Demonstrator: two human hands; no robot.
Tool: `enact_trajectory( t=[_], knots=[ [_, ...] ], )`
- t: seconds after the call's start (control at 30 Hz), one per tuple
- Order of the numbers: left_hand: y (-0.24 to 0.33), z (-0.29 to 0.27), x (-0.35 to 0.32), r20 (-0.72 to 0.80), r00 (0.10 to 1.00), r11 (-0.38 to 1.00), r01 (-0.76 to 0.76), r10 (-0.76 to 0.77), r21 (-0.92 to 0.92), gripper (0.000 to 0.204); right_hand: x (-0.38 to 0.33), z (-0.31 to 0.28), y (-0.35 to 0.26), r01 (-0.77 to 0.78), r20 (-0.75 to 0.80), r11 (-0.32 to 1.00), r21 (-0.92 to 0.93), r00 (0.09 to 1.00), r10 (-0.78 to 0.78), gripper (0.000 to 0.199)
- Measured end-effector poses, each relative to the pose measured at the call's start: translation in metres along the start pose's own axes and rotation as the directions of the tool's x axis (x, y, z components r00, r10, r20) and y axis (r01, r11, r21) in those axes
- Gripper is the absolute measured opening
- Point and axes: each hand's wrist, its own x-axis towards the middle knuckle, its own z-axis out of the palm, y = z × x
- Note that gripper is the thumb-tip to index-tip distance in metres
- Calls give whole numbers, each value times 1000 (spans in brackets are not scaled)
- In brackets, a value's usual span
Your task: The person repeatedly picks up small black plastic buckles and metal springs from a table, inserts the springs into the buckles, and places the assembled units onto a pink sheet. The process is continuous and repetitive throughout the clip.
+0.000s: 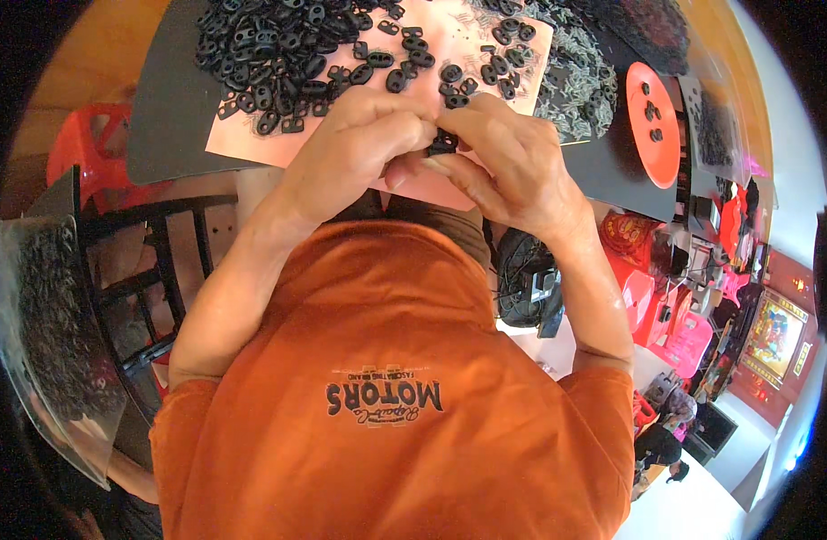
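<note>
In front of my chest, both hands meet over the near edge of a pale pink sheet (238,142). A small black plastic cord lock (443,142) is pinched between the thumb and fingers of my right hand (519,166). My left hand (364,148) is closed, its fingertips pressed against the left side of the same piece. Fingers cover most of that piece. Just beyond the hands, loose black cord lock parts (396,81), some oval with two holes, lie scattered on the sheet. A large heap of them (256,49) rises at the far left.
Small metal springs (580,85) form a pile right of the sheet. An orange-red plate (646,153) at the dark table's (166,108) right edge holds a few black pieces. Red plastic chairs (94,148) stand at the left. A clear bag of black parts (49,333) is at far left.
</note>
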Motion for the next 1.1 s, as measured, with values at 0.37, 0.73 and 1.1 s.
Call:
enact_trajectory(
  t=[0.37,0.73,1.1],
  knots=[
    [-6,-1,1,1,1000,997,-13,13,77,25,3,-2,-9,-111,78,992,58,991,107,19],
    [-12,4,-6,51,968,954,-249,244,168,26,2,-12,-14,-634,411,530,562,771,486,28],
    [-7,3,-8,237,774,527,-587,587,615,31,3,-20,-18,-694,632,38,719,676,379,26]
  ],
)
